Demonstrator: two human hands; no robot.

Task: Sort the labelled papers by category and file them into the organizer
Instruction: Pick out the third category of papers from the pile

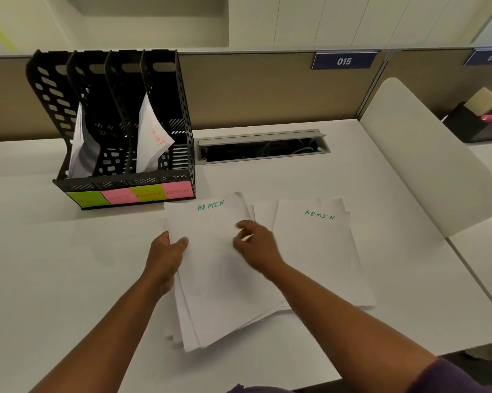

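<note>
A stack of white papers point(219, 279) lies on the desk, its top sheet marked ADMIN in green. My left hand point(165, 256) grips the stack's left edge, thumb on top. My right hand point(256, 245) rests on the top sheet near its right edge, fingers curled and blurred. A second pile point(318, 251) topped by another ADMIN sheet lies to the right. The black four-slot organizer point(120, 182) stands at the back left with green and pink sticky labels; papers sit in its first and third slots.
An open cable tray point(263, 148) is set into the desk behind the papers. A white divider panel point(426, 154) stands to the right, with a black box point(477, 123) of supplies beyond it. A cubicle wall runs along the back.
</note>
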